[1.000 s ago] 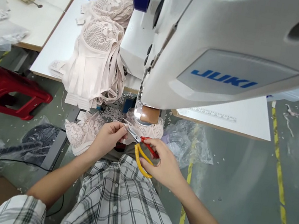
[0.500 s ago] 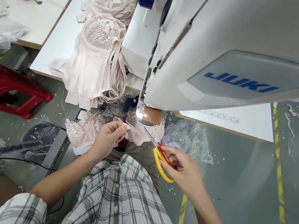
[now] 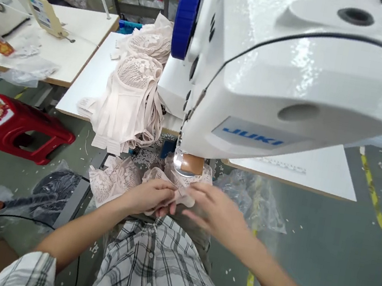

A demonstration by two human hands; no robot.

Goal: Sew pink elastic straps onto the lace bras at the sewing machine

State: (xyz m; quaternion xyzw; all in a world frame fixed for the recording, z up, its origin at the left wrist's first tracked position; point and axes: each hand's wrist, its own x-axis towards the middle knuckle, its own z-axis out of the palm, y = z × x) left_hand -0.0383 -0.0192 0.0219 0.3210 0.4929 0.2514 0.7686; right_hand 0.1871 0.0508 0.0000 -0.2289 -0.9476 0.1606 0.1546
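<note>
In front of the sewing machine's metal plate [image 3: 185,165], my left hand [image 3: 153,197] is closed on the edge of a pale pink lace bra [image 3: 155,174]. Part of the bra is hidden by the machine and my fingers. My right hand [image 3: 218,215] is just right of it, fingers stretched and apart, slightly blurred by motion, close to the fabric edge. The scissors do not show. Another lace bra piece [image 3: 114,179] hangs to the left of my left hand.
A white JUKI sewing machine [image 3: 254,119] looms directly ahead. Several stacked pale bras [image 3: 128,97] hang over the white table [image 3: 84,80] on its left. A red stool [image 3: 19,127] stands on the floor at left. Clear plastic bags [image 3: 258,199] lie at right.
The red-and-yellow scissors have gone from view, and my right hand has moved left toward the bra. My left hand has shifted right, still gripping the fabric. The view has tilted up.
</note>
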